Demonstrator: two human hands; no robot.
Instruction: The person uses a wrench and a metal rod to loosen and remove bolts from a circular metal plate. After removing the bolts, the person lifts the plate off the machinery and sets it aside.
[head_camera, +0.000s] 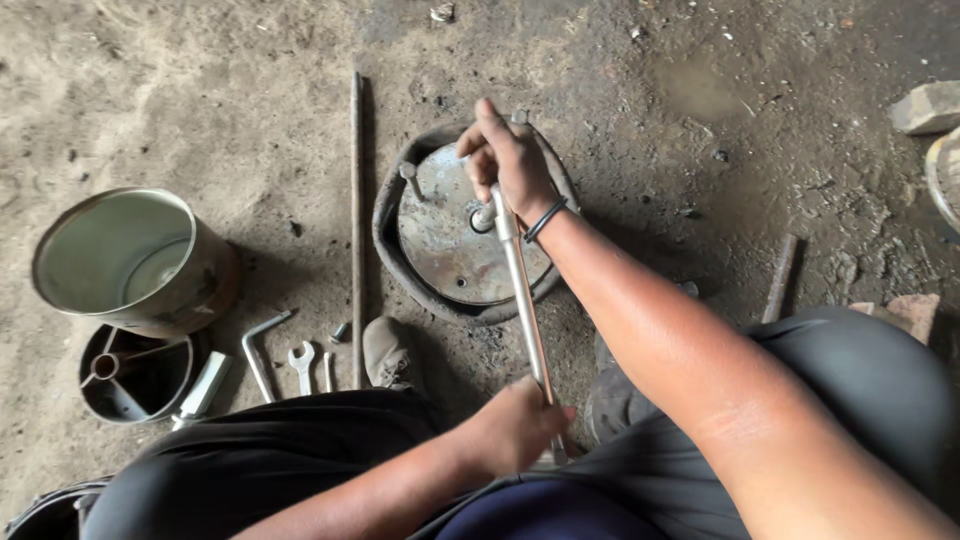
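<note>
A round grey metal disc (450, 235) with upright bolts lies inside a dark rubber ring (385, 215) on the dirt floor. A long silver wrench (522, 300) runs from the disc's middle back toward me. My right hand (508, 160), with a black band at the wrist, grips the wrench's far end over the socket on the disc. My left hand (515, 425) is closed around the near end of the handle, close to my knees.
A long thin metal rod (356, 220) lies left of the disc. Farther left stand a metal bucket (135, 260) and a dark round part (135, 372). An L-shaped key (258, 350), a spanner (301, 366) and my shoe (388, 352) are nearby. Bricks (928, 106) lie at right.
</note>
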